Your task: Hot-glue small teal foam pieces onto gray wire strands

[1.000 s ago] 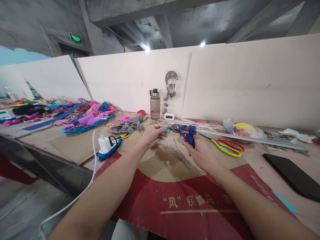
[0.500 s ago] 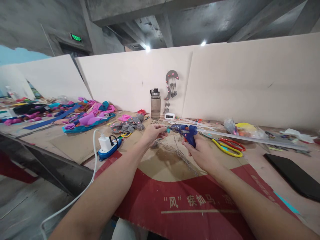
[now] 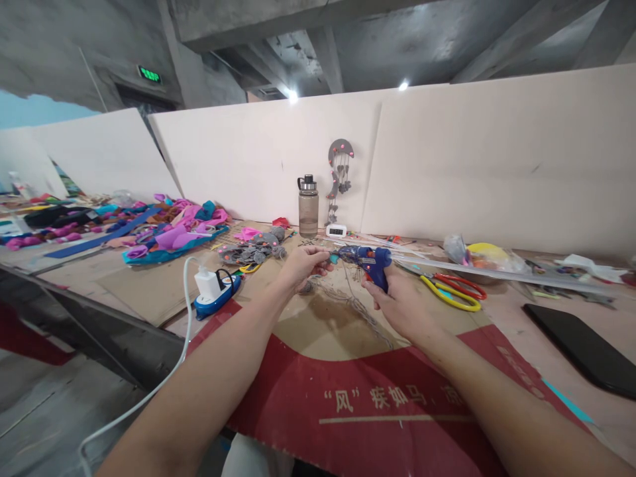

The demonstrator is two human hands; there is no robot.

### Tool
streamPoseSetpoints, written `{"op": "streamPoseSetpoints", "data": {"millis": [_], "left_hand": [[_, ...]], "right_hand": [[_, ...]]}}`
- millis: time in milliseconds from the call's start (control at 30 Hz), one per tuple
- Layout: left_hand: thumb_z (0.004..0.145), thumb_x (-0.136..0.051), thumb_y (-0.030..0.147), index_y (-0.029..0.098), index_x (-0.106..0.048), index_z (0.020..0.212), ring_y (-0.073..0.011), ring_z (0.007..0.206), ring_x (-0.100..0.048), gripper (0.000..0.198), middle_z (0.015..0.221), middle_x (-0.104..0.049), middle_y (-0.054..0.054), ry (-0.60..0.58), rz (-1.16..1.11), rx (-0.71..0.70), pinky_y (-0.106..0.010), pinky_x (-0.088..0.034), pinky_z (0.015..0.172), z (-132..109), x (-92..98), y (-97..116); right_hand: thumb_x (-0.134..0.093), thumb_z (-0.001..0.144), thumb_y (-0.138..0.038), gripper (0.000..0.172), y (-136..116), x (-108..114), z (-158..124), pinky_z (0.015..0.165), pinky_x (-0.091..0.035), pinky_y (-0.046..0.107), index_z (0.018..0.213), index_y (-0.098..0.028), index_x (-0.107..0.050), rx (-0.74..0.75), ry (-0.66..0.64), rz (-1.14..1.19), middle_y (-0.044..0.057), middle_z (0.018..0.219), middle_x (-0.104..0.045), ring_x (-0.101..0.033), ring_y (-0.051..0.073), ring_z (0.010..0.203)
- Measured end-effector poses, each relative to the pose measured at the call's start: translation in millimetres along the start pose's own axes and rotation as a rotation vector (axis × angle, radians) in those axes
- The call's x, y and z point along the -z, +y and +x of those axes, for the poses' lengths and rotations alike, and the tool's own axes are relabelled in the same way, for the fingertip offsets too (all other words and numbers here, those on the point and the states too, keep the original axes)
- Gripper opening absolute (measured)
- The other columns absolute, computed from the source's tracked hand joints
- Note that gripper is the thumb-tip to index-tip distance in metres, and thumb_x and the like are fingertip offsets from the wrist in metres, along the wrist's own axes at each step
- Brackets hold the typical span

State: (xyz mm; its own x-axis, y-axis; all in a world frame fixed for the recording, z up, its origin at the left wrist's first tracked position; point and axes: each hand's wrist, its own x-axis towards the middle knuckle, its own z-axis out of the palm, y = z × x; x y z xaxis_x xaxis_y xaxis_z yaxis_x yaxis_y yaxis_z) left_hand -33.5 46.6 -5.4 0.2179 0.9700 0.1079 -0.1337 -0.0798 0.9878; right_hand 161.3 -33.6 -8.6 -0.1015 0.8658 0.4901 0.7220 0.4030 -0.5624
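Note:
My right hand point(image 3: 397, 298) is wrapped round the handle of a blue hot glue gun point(image 3: 376, 265), its nozzle pointing left. A long clear glue stick point(image 3: 477, 270) runs out of the gun's back to the right. My left hand point(image 3: 307, 265) is pinched right at the nozzle tip; what its fingers hold is too small to make out. Below both hands, tangled grey yarn point(image 3: 360, 308) lies on a red and brown cardboard sheet point(image 3: 397, 444). Grey felt pieces with pink dots point(image 3: 248, 252) lie beyond my left hand.
Yellow- and red-handled scissors point(image 3: 450, 295) and a black phone point(image 3: 579, 348) lie on the right. A blue power strip point(image 3: 217, 301) with a white charger and cable stands left. At the back are a water bottle point(image 3: 309, 212), a small white clock point(image 3: 336, 230) and a grey moon-shaped hanging ornament point(image 3: 340, 172).
Both hands and the glue gun keep almost the same pose. The whole view has shifted very slightly.

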Motion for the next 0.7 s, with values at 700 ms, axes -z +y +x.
{"op": "streamPoseSetpoints", "data": {"millis": [700], "left_hand": [[0.073, -0.064, 0.02, 0.012, -0.057, 0.067, -0.0065, 0.039, -0.05, 0.012, 0.047, -0.058, 0.0, 0.09, 0.092, -0.017, -0.016, -0.037, 0.041, 1.5, -0.2, -0.9]], "right_hand": [[-0.044, 0.086, -0.029, 0.025, -8.5, 3.2, -3.1, 0.072, -0.044, 0.033, 0.106, -0.017, -0.054, 0.045, -0.022, -0.101, 0.011, 0.093, -0.067, -0.061, 0.024, 0.083]]}}
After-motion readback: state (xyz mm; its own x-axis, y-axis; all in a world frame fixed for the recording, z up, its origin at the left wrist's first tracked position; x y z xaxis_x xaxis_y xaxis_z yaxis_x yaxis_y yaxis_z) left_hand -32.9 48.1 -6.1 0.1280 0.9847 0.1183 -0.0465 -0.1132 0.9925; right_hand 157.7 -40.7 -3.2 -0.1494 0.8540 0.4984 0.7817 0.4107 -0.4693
